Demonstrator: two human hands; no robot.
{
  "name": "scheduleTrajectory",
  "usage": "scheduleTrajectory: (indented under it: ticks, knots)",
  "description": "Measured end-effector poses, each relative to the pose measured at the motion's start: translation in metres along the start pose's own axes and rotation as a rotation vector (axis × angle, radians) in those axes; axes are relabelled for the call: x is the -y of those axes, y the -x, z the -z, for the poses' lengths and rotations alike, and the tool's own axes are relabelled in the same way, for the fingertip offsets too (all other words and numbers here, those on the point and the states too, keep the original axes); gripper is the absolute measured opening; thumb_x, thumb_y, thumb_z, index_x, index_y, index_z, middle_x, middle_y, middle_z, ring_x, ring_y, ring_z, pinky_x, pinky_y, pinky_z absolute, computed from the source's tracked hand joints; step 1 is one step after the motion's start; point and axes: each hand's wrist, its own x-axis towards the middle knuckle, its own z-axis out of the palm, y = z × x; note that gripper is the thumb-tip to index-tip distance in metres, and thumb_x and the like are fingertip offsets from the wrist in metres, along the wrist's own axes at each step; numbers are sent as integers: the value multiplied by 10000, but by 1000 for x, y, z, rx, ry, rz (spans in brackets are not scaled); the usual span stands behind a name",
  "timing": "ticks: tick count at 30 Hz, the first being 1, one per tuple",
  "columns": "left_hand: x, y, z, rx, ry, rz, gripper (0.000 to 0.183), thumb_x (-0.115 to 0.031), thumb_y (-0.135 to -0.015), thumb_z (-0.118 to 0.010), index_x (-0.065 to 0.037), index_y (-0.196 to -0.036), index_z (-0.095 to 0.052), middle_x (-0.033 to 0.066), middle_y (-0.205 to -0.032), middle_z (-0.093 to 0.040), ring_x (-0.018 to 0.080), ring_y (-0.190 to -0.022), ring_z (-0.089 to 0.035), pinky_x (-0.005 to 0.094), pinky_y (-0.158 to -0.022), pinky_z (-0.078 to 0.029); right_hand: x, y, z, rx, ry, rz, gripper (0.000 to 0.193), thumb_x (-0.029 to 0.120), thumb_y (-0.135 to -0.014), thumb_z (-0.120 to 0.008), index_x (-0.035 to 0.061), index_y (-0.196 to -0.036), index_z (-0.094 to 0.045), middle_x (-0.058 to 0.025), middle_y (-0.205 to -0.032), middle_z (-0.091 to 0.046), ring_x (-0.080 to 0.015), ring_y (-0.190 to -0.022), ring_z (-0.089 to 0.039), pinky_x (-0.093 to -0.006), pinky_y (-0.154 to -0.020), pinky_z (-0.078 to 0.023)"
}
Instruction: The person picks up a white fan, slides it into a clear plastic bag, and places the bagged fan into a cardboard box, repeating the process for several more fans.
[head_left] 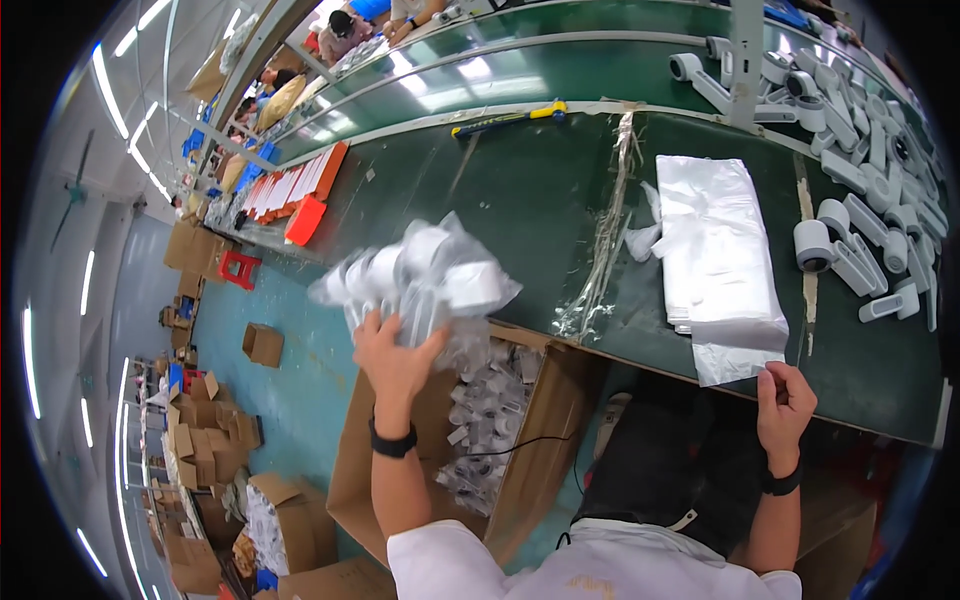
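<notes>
My left hand [395, 352] grips a bunch of white parts in clear plastic bags [420, 268], somewhat blurred, over the table's near edge and the open carton. My right hand [784, 402] pinches the near edge of a thin plastic bag [738, 352], which hangs out from a stack of flat white plastic bags [712, 225] on the table. To the right of that stack lies a heap of white-grey plastic parts [870, 185], each with a long handle and a round head.
Below the green table [520, 220] stands an open carton [350, 480] holding many bagged parts [490, 420]. A yellow-and-black tool [512, 118] lies at the table's far edge. Orange-red boxes [300, 190] sit far left. A metal post [745, 65] rises behind the bags.
</notes>
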Motion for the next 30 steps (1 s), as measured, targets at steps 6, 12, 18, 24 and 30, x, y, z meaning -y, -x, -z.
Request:
scheduleTrajectory:
  ticks: [6,12,18,24,30]
  knots:
    - [81,122,29,-73,-36,276,632,-483,-577,-796,18,-940,-665,172,-1174,-540,399,-1077,-502,501,-866,-438,-7,3,-3,-25,61,-9,99,69,-898,-640,-19,-943,-638,23,-753,-553,-40,-648,-450,-195,-568,-361]
    - [138,217,12,333,-124,881,737,-536,-566,-772,5,-1056,-667,173,-1201,-558,374,-1145,-511,586,-966,-353,-21,4,0,-7,126,-51,139,100,-932,-612,-25,-988,-638,5,-851,-602,-59,-748,-511,-206,-683,-427]
    - [195,293,-61,578,-164,1237,788,-570,-608,-741,-106,-1234,-623,146,-1304,-572,337,-1257,-490,610,-1003,-341,-39,2,0,-86,172,-46,152,107,-930,-619,-33,-988,-638,15,-832,-583,-54,-713,-476,-199,-645,-401]
    - [218,325,-115,810,-139,1388,749,-578,-670,-681,-119,-1257,-612,120,-1356,-542,358,-1273,-467,593,-1000,-349,-29,0,-8,-99,271,-49,200,171,-956,-591,-24,-940,-630,50,-772,-516,-34,-699,-425,-186,-629,-350]
    - [231,359,-155,863,-58,1462,753,-578,-678,-665,-129,-1278,-597,130,-1395,-503,372,-1320,-399,642,-1017,-301,-44,-4,2,-178,252,-47,219,194,-950,-587,-3,-859,-618,56,-699,-446,-41,-656,-378,-203,-578,-299]
